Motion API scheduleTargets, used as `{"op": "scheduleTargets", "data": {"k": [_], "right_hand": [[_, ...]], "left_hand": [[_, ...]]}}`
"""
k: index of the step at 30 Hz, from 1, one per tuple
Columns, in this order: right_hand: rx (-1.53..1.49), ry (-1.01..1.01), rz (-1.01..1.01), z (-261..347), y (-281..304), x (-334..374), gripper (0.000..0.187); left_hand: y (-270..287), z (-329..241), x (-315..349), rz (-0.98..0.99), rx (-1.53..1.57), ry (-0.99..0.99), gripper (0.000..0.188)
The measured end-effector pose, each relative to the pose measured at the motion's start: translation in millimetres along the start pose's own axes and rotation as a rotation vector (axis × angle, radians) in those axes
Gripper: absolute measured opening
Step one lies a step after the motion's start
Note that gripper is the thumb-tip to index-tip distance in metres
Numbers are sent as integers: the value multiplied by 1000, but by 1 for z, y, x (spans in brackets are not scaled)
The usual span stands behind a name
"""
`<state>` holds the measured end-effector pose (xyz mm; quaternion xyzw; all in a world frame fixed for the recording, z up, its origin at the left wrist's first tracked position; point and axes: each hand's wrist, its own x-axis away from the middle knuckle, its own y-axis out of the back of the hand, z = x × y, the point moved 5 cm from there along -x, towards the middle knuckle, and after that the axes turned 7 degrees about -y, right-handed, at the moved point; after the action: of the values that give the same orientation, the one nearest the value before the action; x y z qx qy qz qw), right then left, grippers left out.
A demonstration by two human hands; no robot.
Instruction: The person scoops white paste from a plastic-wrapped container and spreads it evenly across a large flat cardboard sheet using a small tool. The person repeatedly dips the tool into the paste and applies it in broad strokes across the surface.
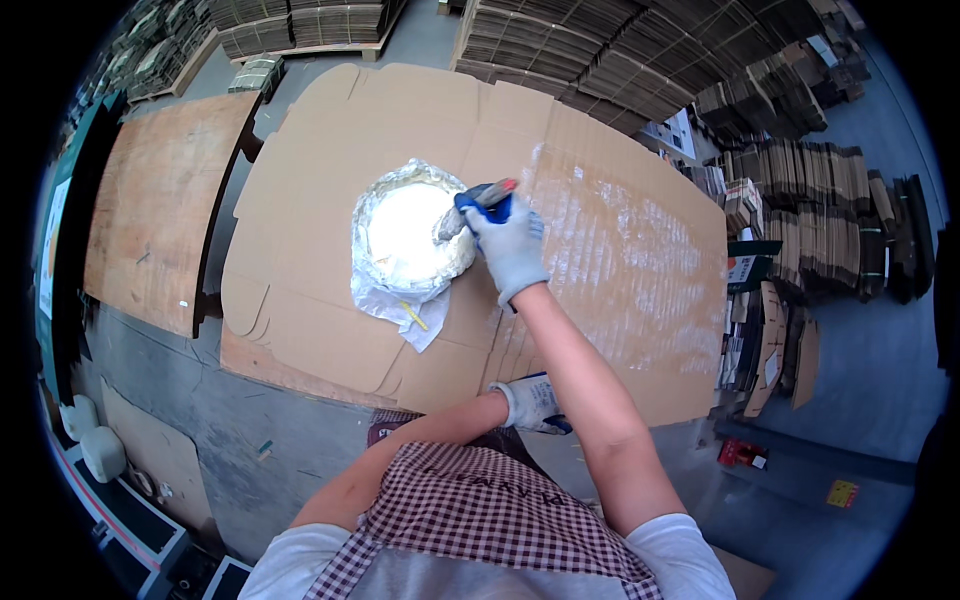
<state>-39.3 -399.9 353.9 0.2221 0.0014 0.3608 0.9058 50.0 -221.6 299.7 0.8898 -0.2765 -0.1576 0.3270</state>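
My right hand (508, 243), in a white and blue work glove, is closed round a paintbrush (488, 200) with a red-tipped handle. Its bristle end rests at the right inner side of a round bowl (365, 235) of bright white paste or glue (405, 225), whose rim is wrapped in crumpled, coated film. Beneath both lies a large flattened cardboard box (300, 230); white streaks cover its right part. My left hand (533, 403), gloved too, is by the sheet's near edge in front of my apron. Its fingers are mostly hidden, and I cannot tell whether it touches the cardboard.
A yellow stick (415, 316) lies on the film below the bowl. Left of the cardboard stands a wooden board (160, 210). Strapped cardboard stacks (590, 50) rise behind, with more bundles (810, 215) at the right. White jugs (98, 445) sit at lower left.
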Motion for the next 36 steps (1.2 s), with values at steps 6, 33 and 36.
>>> {"op": "scheduleTargets", "data": {"k": [6, 33, 36], "right_hand": [[-768, -532, -6, -56, 17, 11, 28], [596, -191, -420, -169, 203, 127, 41], [724, 207, -251, -125, 137, 139, 42]], "left_hand": [[-20, 11, -5, 16, 59, -15, 47], [-17, 19, -1, -23, -151, -149, 43], [-19, 14, -1, 61, -92, -45, 42]]}}
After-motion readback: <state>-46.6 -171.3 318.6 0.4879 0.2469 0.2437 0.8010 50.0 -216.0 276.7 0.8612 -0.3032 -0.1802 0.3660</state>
